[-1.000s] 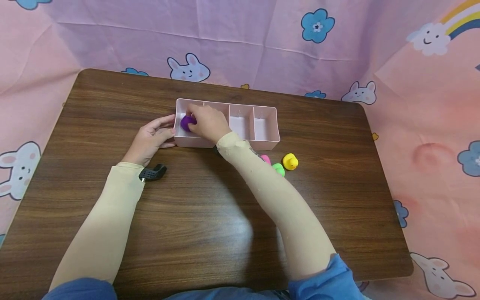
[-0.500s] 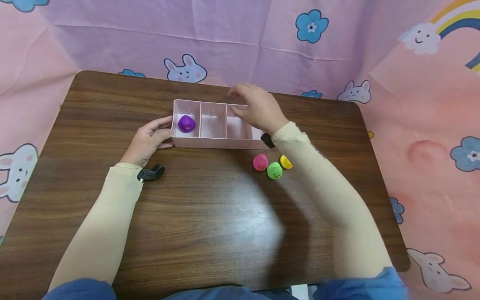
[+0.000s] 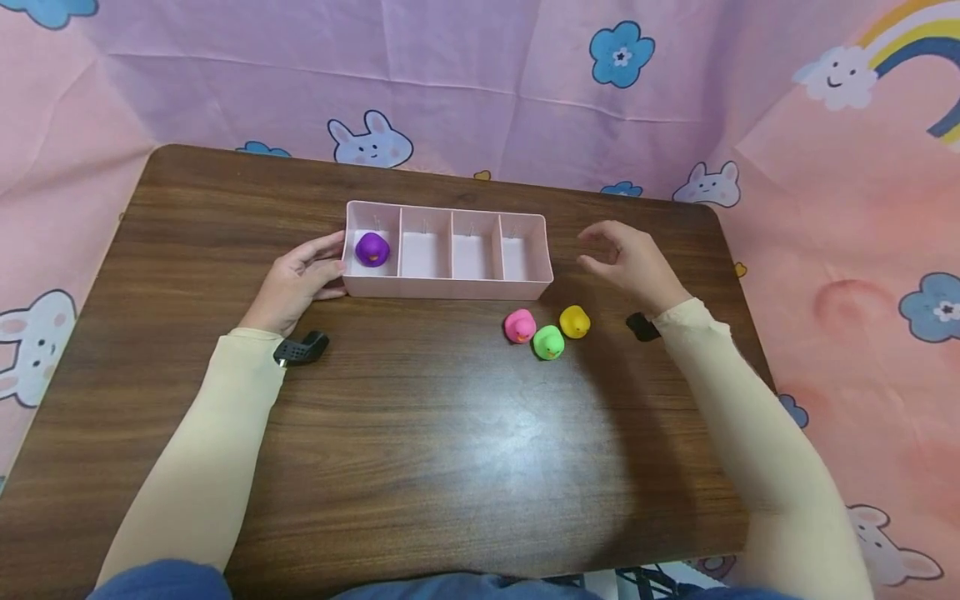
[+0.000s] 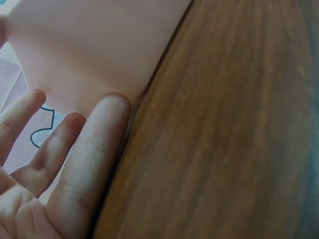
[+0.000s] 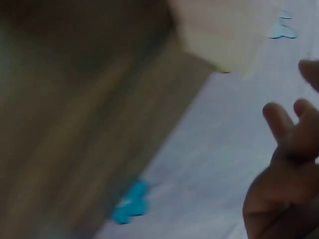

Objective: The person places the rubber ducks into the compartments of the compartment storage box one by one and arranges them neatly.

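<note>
A pink box (image 3: 450, 288) with several compartments in a row stands on the table, and a purple rubber duck (image 3: 372, 249) sits in its leftmost one. My left hand (image 3: 288, 283) rests against the box's left end; in the left wrist view its relaxed fingertips (image 4: 110, 107) touch the pink wall. Beyond the box's right end, my right hand (image 3: 630, 260) is raised over the table with loosely bent fingers and nothing in them. Three more rubber ducks stand in front of the box: a pink duck (image 3: 520, 326), a green duck (image 3: 549, 342) and a yellow duck (image 3: 574, 322).
The brown wooden table (image 3: 420, 433) has rounded corners. Behind it and along both sides hangs a pink and purple cloth (image 3: 487, 83) printed with rabbits, flowers and a rainbow. A black strap device (image 3: 302, 347) sits on the left wrist.
My right hand has let go of the purple duck in the leftmost compartment and swung right, past the box. My left hand has stayed at the box's end.
</note>
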The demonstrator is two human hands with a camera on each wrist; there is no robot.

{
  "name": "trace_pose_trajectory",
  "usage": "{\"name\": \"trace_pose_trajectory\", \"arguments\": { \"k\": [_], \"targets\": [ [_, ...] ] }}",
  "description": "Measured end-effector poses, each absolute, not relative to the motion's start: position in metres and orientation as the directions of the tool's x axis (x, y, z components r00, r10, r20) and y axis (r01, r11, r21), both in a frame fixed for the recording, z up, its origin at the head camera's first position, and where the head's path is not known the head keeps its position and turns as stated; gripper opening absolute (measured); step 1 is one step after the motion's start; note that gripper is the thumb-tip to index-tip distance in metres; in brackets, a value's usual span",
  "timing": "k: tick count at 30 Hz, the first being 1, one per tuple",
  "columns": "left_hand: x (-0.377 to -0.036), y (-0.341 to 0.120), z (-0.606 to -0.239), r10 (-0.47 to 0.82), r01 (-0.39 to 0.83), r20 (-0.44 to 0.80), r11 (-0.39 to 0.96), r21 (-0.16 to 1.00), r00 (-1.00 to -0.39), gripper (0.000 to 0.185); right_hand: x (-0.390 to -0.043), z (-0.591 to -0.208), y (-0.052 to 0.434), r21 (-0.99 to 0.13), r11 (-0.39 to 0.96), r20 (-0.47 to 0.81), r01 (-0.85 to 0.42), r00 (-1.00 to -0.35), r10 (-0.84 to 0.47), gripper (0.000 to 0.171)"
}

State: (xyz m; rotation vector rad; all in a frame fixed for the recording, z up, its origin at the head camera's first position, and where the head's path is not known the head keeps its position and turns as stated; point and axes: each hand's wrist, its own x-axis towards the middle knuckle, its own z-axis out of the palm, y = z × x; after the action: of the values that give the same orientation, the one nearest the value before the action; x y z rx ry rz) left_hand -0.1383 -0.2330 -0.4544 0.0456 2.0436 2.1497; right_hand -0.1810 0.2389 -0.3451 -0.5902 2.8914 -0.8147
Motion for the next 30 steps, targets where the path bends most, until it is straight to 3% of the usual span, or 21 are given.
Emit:
{"name": "trace_pose_trajectory", "arguments": {
  "k": [8, 15, 30],
  "targets": [
    [-0.138, -0.231, -0.452, 0.148, -0.106, -0.102, -0.018, 0.994, -0.984, 0.052, -0.150, -0.379, 0.275, -0.669, 0.692, -0.124, -0.270, -0.878, -0.462, 0.039],
    [-0.137, -0.231, -0.452, 0.144, -0.106, -0.103, -0.017, 0.994, -0.984, 0.052, -0.140, -0.400, 0.281, -0.634, 0.693, -0.123, -0.345, -0.839, -0.530, 0.038],
    [-0.135, -0.231, -0.450, 0.131, -0.112, -0.110, -0.010, 0.994, -0.985, 0.052, -0.131, -0.410, 0.279, -0.698, 0.676, -0.130, -0.236, -0.887, -0.444, 0.025]
  ]
}}
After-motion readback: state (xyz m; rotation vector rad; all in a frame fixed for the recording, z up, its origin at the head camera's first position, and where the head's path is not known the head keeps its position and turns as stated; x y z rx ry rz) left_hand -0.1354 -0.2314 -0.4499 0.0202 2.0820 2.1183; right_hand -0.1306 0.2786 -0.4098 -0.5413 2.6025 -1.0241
